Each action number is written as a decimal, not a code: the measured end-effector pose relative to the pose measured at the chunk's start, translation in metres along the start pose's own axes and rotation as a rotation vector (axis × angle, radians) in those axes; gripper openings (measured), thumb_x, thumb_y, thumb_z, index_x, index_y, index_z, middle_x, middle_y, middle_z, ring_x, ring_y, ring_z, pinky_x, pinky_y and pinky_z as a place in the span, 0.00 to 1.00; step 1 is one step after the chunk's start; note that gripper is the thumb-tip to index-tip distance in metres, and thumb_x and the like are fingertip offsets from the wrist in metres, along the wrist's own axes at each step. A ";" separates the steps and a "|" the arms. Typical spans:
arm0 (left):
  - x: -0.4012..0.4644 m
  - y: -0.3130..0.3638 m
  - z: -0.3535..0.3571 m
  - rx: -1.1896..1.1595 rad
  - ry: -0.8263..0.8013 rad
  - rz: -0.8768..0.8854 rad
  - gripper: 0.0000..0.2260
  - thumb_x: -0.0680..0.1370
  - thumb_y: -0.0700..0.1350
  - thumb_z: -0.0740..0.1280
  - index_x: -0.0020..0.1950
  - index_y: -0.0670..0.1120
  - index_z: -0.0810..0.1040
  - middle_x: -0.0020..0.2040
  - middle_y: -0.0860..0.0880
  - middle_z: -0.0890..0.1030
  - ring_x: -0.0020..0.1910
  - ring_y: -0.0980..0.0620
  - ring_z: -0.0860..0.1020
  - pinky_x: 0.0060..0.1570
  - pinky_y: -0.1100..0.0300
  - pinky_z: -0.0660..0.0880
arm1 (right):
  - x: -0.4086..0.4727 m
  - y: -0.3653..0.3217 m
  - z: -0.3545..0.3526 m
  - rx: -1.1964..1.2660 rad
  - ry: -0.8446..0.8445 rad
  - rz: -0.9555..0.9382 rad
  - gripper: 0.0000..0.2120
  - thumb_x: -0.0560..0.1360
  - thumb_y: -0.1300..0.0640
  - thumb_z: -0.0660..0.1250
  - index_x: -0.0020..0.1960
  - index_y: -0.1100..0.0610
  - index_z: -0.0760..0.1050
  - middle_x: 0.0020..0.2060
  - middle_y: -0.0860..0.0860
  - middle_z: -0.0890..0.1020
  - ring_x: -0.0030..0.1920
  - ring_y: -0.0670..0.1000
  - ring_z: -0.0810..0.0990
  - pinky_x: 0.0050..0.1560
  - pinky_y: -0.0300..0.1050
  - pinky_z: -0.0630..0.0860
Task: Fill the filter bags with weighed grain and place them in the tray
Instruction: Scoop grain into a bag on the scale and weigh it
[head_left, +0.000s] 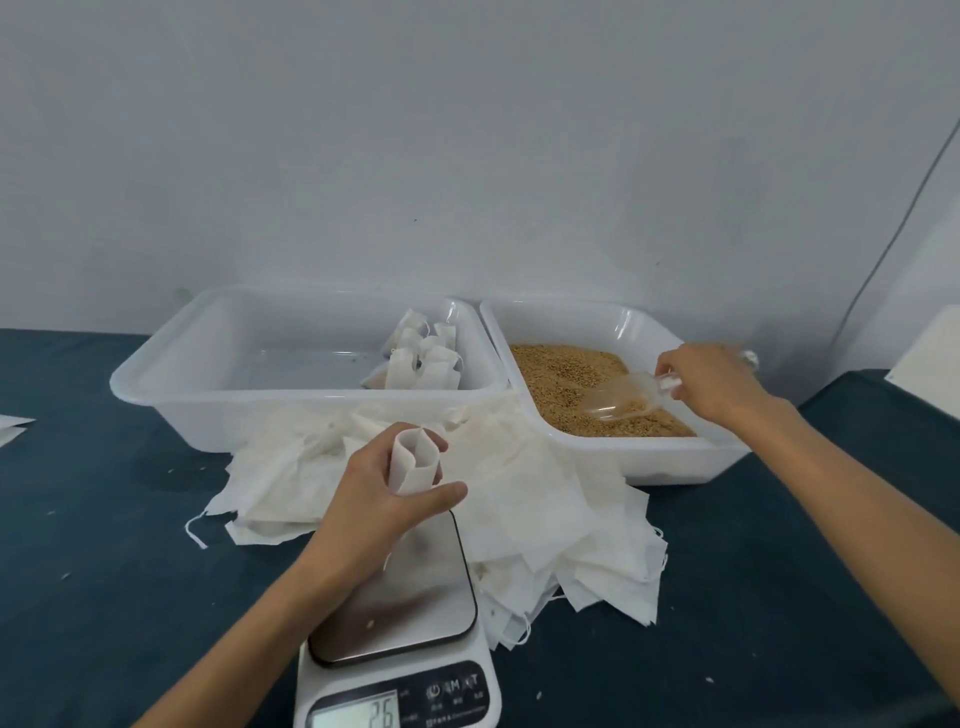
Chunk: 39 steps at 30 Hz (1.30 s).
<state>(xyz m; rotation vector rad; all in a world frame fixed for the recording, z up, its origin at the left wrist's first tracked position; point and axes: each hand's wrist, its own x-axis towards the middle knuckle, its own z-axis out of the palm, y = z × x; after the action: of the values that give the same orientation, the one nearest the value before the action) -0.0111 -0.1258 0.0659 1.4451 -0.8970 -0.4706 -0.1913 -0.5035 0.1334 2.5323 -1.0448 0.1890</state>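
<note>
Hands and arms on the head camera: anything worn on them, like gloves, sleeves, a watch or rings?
Nothing worn shows. The left hand and right hand are bare, without gloves, and both forearms are uncovered to the frame edge. No sleeve, watch, wristband or ring is visible.

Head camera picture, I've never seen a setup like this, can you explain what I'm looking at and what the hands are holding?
There is no machine here: a person wears a camera on their head, looking down at their own two hands. The left hand holds an open white filter bag above a kitchen scale. The right hand grips a clear scoop lying in the grain, which fills the right tray. The left tray holds a few filled bags in its far right corner. A heap of empty bags lies on the dark table in front of the trays.
</note>
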 end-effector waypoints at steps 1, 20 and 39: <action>0.000 0.001 0.000 -0.005 0.002 0.002 0.15 0.70 0.43 0.81 0.52 0.46 0.80 0.40 0.49 0.80 0.41 0.52 0.79 0.46 0.51 0.79 | -0.001 -0.006 0.000 0.022 -0.019 -0.012 0.12 0.77 0.60 0.72 0.58 0.49 0.81 0.47 0.46 0.83 0.47 0.49 0.79 0.46 0.44 0.72; 0.002 -0.004 0.001 -0.018 0.022 0.038 0.17 0.67 0.47 0.78 0.52 0.47 0.80 0.40 0.43 0.80 0.38 0.54 0.79 0.40 0.63 0.78 | -0.017 -0.004 0.026 0.777 -0.069 0.132 0.13 0.75 0.63 0.74 0.59 0.60 0.82 0.54 0.54 0.85 0.55 0.52 0.82 0.59 0.45 0.75; -0.003 -0.002 0.004 -0.019 0.003 -0.026 0.18 0.68 0.47 0.78 0.55 0.46 0.80 0.41 0.47 0.81 0.43 0.47 0.81 0.56 0.35 0.79 | -0.074 -0.096 -0.076 1.026 -0.011 -0.422 0.11 0.80 0.61 0.69 0.61 0.54 0.81 0.55 0.41 0.84 0.58 0.37 0.80 0.57 0.27 0.72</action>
<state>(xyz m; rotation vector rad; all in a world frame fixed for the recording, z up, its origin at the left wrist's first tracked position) -0.0153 -0.1264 0.0626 1.4415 -0.8705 -0.4946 -0.1749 -0.3626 0.1537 3.5740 -0.3954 0.7423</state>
